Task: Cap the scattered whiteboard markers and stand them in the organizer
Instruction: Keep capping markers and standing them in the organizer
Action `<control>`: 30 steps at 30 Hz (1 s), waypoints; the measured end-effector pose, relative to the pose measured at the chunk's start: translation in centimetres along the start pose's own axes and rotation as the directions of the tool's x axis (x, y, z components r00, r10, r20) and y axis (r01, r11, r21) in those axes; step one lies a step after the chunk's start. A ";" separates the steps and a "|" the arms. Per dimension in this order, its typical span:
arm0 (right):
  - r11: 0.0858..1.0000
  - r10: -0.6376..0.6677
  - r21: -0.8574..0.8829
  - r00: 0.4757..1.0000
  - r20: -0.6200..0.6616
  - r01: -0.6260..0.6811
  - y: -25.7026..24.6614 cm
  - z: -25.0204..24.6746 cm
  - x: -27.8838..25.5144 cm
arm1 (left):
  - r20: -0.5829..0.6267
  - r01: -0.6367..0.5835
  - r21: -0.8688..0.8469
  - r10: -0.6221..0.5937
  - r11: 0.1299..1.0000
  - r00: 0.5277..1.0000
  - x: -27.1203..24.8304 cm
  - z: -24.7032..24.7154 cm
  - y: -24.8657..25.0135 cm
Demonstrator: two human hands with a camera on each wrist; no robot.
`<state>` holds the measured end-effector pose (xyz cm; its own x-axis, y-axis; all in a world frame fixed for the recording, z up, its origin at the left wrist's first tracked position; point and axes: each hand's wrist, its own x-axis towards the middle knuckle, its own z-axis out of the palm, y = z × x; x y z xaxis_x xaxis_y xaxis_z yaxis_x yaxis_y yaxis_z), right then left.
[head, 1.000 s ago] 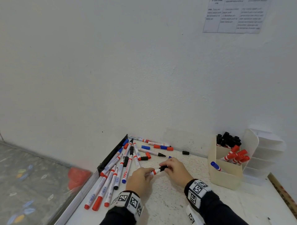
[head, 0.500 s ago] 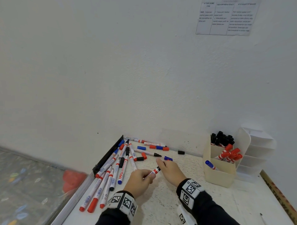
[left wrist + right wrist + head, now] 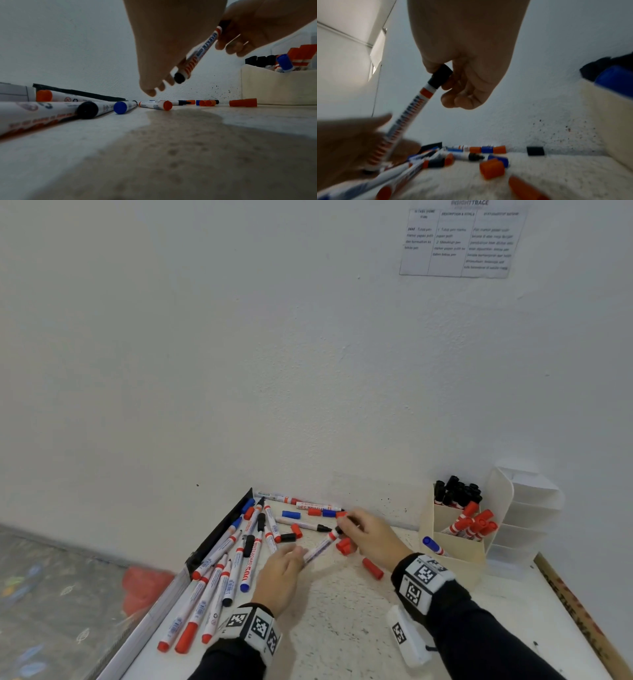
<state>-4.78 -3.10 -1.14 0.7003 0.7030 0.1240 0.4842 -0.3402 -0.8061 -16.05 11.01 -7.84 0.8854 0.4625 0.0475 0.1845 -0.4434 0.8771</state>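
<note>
A marker [image 3: 320, 547] is pinched by both hands, left [image 3: 281, 577], right [image 3: 371, 539]; loose caps [image 3: 372, 568] crowd the surface [image 3: 342, 628] lower centre.

The head camera looks forward and down from above; the wall fills most of its frame, and the table [image 3: 342, 628] lies low at 6 o'clock. The left wrist camera sits almost on the tabletop, facing the wall. The right wrist camera, close under its hand, tilts upward. All three share the held marker [image 3: 320, 547] [image 3: 200, 50] [image 3: 406, 117].
</note>
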 end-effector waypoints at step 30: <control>0.832 0.110 -0.425 0.857 -0.504 -0.357 2.8 -16.0 1.6 | -0.133 0.263 0.101 -0.249 0.959 0.959 0.6 -0.1 -0.3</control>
<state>6.10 -12.88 6.08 0.9177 0.2501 0.3088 0.3756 -0.7995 -0.4688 -15.57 11.48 -8.04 0.7464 0.6564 -0.1096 0.4534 -0.3811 0.8057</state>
